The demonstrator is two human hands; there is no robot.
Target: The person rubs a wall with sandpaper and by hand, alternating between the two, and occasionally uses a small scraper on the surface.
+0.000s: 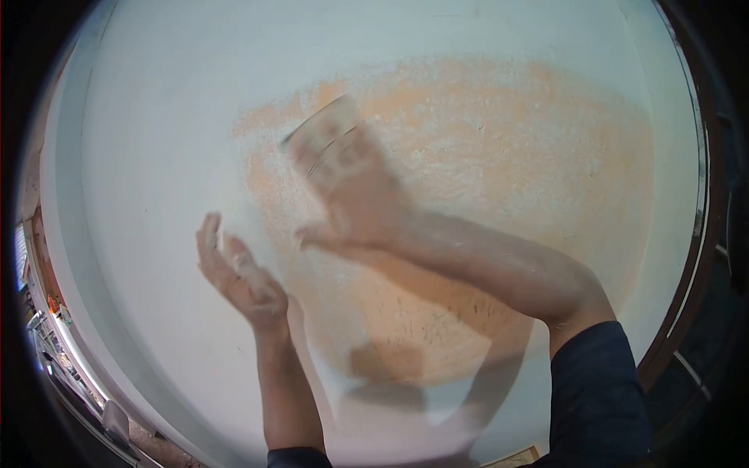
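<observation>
Sanding block (324, 132), likely light and stiff, sits pressed flat under your right hand (351, 195) on the wall's (156, 117) orange patch (499, 156); left hand (242, 277) open, empty.

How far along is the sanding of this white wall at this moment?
Done: a broad patch is rubbed down to orange, from the upper middle to the right. In hand: the right hand, motion-blurred, presses a sanding block at the patch's upper left edge; the left hand is open against the wall beside it. Left: the wall's left side and top strip remain white.
</observation>
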